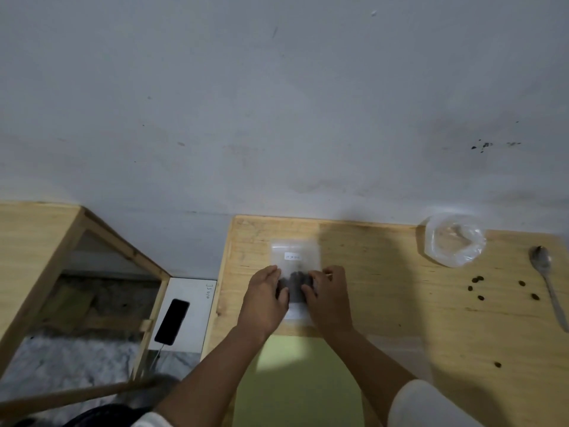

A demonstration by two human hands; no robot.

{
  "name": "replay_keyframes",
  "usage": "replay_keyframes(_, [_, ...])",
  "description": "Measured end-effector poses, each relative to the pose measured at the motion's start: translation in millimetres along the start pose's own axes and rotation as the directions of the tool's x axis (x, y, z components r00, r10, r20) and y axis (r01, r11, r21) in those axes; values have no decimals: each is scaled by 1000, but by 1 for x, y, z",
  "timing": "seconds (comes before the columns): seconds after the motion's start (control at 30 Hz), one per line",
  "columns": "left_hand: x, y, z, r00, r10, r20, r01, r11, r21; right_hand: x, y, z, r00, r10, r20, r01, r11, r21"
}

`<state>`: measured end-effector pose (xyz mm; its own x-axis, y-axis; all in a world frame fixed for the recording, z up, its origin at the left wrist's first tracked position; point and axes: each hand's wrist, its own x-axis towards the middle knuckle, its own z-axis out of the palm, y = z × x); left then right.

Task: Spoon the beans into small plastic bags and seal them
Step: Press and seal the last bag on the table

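together, left hand [265, 298] and right hand [328, 295] press the bag [295, 257] — fingers curled inward.

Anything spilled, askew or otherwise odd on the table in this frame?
Yes. Several loose beans lie scattered on the bare table left of the spoon, with one stray nearer the front edge, outside any bag. They look spilled. Nothing else stands out.

The bench [400, 303] is pale, unvarnished-looking wood with visible grain and a matt face. At its far edge lies a small bag [295, 254] of clear, slightly frosted plastic with a white paper label [292, 257]. Near the far right corner sits a crinkled, glossy clear plastic bag [455, 240], and beside it a shiny metal spoon [546, 278]. The wall [277, 103] is matt and scuffed.
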<state>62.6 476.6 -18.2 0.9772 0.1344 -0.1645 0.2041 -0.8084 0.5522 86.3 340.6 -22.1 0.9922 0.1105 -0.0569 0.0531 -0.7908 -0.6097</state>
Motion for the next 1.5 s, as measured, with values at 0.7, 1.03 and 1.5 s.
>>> replay_keyframes(0.7, [-27,30,3,908,405,111,-420,885,203,-67,18,-44,992,-81,97,124,791,-600])
replay_keyframes(1.03, [-101,93,60,777,387,495,-502,857,118,-164,100,-88,897,432,-90,-439,850,-292])
replay_keyframes(1.5, [-111,124,87,849,212,484,-136,973,-186,-165,128,-87,848,528,-44,-521,847,109])
